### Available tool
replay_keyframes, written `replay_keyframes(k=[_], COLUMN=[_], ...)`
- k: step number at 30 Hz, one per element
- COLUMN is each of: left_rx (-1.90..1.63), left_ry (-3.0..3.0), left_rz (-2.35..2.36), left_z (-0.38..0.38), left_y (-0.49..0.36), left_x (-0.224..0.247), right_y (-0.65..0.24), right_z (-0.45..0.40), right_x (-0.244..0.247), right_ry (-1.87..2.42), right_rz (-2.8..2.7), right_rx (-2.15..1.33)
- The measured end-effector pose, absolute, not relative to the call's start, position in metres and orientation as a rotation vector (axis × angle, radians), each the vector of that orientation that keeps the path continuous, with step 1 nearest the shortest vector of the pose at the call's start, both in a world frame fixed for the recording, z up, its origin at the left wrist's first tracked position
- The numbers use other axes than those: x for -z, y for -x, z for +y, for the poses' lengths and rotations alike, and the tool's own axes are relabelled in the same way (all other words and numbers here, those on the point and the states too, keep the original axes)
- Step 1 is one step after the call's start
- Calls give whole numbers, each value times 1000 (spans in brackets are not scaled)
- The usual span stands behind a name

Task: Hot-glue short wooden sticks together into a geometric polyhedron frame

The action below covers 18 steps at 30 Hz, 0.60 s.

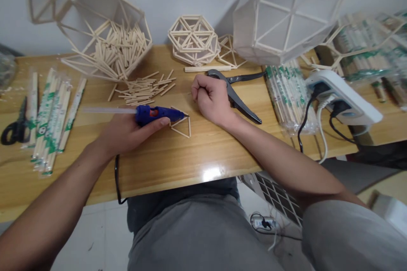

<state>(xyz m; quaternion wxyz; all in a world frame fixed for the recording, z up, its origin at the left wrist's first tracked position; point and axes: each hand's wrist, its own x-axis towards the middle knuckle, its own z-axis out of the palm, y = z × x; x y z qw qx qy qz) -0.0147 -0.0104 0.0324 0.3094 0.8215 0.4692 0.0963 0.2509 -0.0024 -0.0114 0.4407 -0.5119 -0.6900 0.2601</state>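
Observation:
My left hand (127, 133) is wrapped round a blue hot glue gun (159, 115), with a long clear glue stick (108, 110) running out of its back. The gun's nozzle touches or hangs just over one corner of a small frame of short wooden sticks (190, 127) lying on the table. To the right, my right hand (211, 97) rests curled on the table beside dark-handled pliers (243, 108). Its fingertips are tucked in, so whatever they may hold is hidden. Behind the gun lies a loose pile of short sticks (146, 90).
A stick-framed container (146, 29) full of cut sticks stands back left. Smaller stick polyhedra (192, 34) and a big papered one (286, 12) line the wall. Wrapped chopsticks (52, 114), scissors (19, 125) lie left; a power strip (346, 97) and chopstick packs (289, 97) are right.

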Motion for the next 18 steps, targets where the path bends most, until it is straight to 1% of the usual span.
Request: replay_keyframes(k=[2,5,9,14,18], left_rx=[-287,-212,-235,-180,-244], left_ry=[-2175,-2169,-2189,-2187,-2204], left_rz=[1244,1206,1216,1247,1310], left_z=[-12,-10,-5,-7,-15], left_y=[14,13,14,16,14], left_x=[-32,-33,-33,-32,-32], right_y=[-251,-250,-250,-250,-250], right_z=[-2,-2,-3,-3,-2], right_x=[12,12,9,7,9], right_ry=[1259,1273,1278,1230,1254], right_rz=[-1717,-1726,-1729,-1728,-1744], right_rx=[-640,-639,-636,-654,-659])
